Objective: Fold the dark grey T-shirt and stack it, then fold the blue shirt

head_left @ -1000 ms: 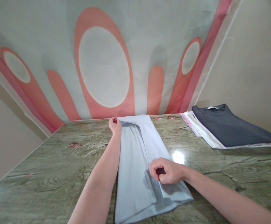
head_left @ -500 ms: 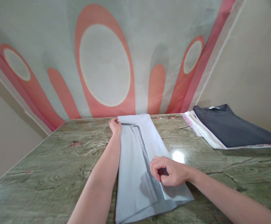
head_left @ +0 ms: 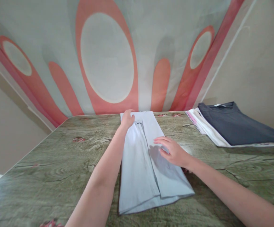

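Note:
A light grey-blue garment point(head_left: 139, 176) lies lengthwise on the table, its two sides folded inward so that they meet along a seam near the middle. My left hand point(head_left: 128, 118) rests on the garment's far left corner, fingers stretched out and pointing right. Above the right folded panel is my right hand point(head_left: 172, 150), its fingers apart with nothing in them. It casts a shadow on the cloth; whether the fingertips touch it I cannot tell.
A stack of folded clothes lies at the right, with a dark grey T-shirt point(head_left: 241, 126) on top of white garments point(head_left: 214, 135). The wood-patterned table point(head_left: 63, 164) ends at a wall covering point(head_left: 144, 78) with coral shapes.
My right hand has let go of the right panel's edge and opened; that panel now lies flatter. My left hand has moved slightly right, onto the far corner. The view has tilted a little.

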Motion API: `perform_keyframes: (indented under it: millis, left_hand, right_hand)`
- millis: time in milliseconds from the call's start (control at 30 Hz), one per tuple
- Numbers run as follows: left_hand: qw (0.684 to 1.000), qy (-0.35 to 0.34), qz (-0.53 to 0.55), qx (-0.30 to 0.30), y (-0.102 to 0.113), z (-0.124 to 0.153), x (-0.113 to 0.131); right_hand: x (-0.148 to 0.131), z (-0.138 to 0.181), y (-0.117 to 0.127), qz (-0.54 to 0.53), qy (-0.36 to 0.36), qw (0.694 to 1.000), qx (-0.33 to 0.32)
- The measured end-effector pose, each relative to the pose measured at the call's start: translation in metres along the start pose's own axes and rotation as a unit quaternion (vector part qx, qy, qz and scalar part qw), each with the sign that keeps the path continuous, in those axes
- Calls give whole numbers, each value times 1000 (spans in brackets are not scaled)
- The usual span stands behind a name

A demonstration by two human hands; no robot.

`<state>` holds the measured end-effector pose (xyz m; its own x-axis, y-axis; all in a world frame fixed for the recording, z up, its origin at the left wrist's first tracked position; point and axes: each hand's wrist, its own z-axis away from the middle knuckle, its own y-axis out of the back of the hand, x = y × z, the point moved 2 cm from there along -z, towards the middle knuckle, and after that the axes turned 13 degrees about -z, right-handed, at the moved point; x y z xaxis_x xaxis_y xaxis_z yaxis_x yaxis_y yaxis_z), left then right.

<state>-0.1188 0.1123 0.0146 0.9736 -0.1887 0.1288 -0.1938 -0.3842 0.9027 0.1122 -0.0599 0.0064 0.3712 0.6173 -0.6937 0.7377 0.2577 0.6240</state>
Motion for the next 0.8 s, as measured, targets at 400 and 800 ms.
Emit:
perform_keyframes:
  millis: [400, 800]
  left_hand:
    - [971, -136, -137, -143, -44, 53, 61]
    - [961, -179, -103, -181, 39, 177, 88]
  right_hand:
    - [38, 11, -16, 230, -82, 965, -90]
    - [26, 7, -8, 215, -61, 974, -27]
